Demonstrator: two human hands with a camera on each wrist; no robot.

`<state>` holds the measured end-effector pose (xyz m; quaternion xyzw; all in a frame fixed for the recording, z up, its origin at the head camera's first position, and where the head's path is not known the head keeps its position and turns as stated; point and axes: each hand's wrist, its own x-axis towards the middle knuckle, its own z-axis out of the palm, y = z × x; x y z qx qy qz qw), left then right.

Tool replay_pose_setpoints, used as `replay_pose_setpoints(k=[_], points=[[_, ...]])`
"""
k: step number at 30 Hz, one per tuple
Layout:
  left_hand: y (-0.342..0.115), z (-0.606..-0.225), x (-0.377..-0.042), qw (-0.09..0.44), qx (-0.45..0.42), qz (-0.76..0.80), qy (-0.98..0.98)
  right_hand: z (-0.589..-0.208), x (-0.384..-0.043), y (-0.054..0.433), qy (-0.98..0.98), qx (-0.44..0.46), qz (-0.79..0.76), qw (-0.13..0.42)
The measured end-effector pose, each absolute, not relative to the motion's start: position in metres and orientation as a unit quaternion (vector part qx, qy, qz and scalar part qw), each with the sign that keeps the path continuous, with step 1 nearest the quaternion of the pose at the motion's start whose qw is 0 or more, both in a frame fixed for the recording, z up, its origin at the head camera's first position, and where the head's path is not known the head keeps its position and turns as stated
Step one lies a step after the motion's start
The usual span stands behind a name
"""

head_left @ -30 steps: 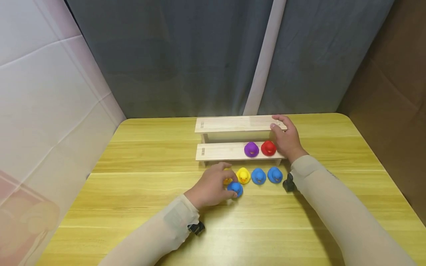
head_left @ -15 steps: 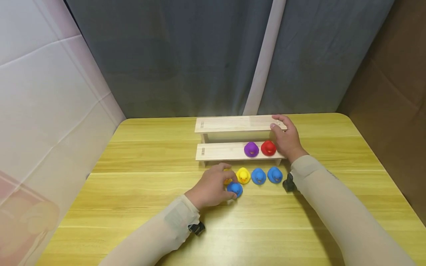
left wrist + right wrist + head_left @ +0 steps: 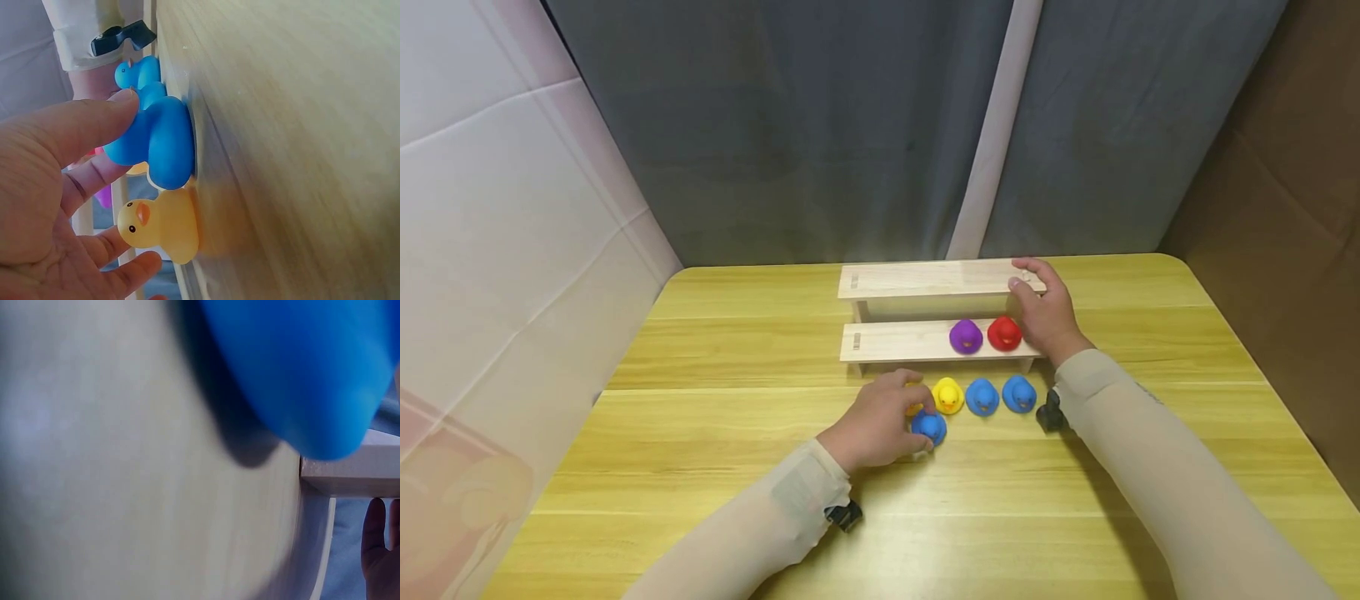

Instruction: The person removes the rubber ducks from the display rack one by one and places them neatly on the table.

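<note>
A blue rubber duck [image 3: 928,427] sits in front of the row, pinched between the thumb and index finger of my left hand [image 3: 874,419]; its base looks to be at the tabletop. Under those fingers a yellow duck [image 3: 169,225] is partly hidden in the head view. To its right in the row stand another yellow duck [image 3: 948,396] and two blue ducks, one in the middle [image 3: 982,398] and one at the end [image 3: 1019,395]. My right hand [image 3: 1049,317] grips the right end of the two-step wooden shelf [image 3: 925,279], thumb and index finger on its upper plank.
On the lower plank [image 3: 898,342] are a purple duck [image 3: 966,337] and a red duck [image 3: 1004,334], close to the right hand. The wooden table [image 3: 730,467] reaches back to a grey curtain [image 3: 790,142]. A black wrist camera [image 3: 1050,412] hangs near the rightmost blue duck.
</note>
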<state>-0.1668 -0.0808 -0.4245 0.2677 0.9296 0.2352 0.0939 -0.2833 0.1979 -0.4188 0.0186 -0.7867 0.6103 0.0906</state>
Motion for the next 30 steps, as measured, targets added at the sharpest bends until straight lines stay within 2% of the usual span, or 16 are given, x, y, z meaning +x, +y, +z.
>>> replay_pose_setpoints(k=[5,16,26,30], points=[[-0.082,-0.421,-0.166,0.093,0.274,0.231,0.929,-0.436,-0.295,0.204,-0.792,0.018,0.603,0.096],[-0.083,-0.402,-0.175,0.083,0.274,0.287,0.914,-0.438,-0.297,0.205,-0.793,0.014,0.602,0.091],[-0.074,-0.389,-0.191,0.042,0.278,0.309,0.908,-0.405,-0.274,0.195,-0.792,0.010,0.606,0.075],[-0.067,-0.384,-0.197,0.044,0.271,0.302,0.913,-0.408,-0.276,0.196,-0.790,0.013,0.607,0.081]])
